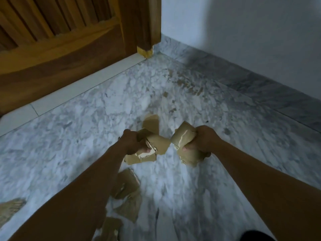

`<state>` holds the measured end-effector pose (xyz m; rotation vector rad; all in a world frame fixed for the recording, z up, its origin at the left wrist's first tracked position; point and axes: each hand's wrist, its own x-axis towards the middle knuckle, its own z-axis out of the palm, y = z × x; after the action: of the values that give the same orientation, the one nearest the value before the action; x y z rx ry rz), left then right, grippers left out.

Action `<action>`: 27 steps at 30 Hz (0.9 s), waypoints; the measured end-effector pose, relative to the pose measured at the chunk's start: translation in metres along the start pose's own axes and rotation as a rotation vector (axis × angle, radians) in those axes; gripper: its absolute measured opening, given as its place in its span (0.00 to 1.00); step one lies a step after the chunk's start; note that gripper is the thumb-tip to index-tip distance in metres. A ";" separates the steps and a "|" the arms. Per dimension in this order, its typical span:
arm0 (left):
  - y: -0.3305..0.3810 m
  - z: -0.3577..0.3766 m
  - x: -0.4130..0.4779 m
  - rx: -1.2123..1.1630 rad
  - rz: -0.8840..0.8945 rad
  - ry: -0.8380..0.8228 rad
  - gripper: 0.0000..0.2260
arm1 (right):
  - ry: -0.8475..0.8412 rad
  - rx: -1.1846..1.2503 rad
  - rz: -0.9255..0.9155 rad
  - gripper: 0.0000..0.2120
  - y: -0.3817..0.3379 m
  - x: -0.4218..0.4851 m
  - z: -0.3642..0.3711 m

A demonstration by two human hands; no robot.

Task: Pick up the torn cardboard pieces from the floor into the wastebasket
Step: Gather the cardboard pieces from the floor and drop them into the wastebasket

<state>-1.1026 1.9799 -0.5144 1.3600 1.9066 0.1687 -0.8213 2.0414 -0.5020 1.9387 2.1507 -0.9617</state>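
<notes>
Two hands (pixel 132 142) (pixel 202 140), two cardboard fistfuls (pixel 159 146) (pixel 183 136)

Floor (pixel 86 129) polished marble, grey-white w/ slight sheen; door (pixel 60 40) upper left varnished wood; cardboard pieces (pixel 126 193) matt brown, rough-torn edges.

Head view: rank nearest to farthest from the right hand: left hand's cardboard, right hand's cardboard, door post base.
1. Cardboard wad gripped in the right hand itself.
2. Cardboard bundle in the left hand, just to its left.
3. Door post base, far ahead by the wall corner.
</notes>
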 end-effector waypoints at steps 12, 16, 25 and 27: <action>0.000 0.016 0.028 -0.011 -0.103 -0.116 0.31 | -0.130 -0.257 -0.133 0.47 -0.019 0.083 0.006; -0.001 0.005 0.009 -0.195 -0.032 -0.097 0.21 | -0.204 -0.202 -0.113 0.50 -0.025 0.086 0.003; 0.058 -0.038 0.068 0.237 -0.040 -0.173 0.59 | -0.244 -0.166 -0.106 0.52 -0.023 0.094 -0.003; 0.066 -0.027 0.078 0.376 -0.052 -0.177 0.64 | -0.248 -0.134 -0.113 0.55 -0.019 0.093 -0.003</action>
<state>-1.0809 2.0829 -0.5016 1.5091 1.8810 -0.3425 -0.8553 2.1233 -0.5351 1.5628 2.1399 -0.9881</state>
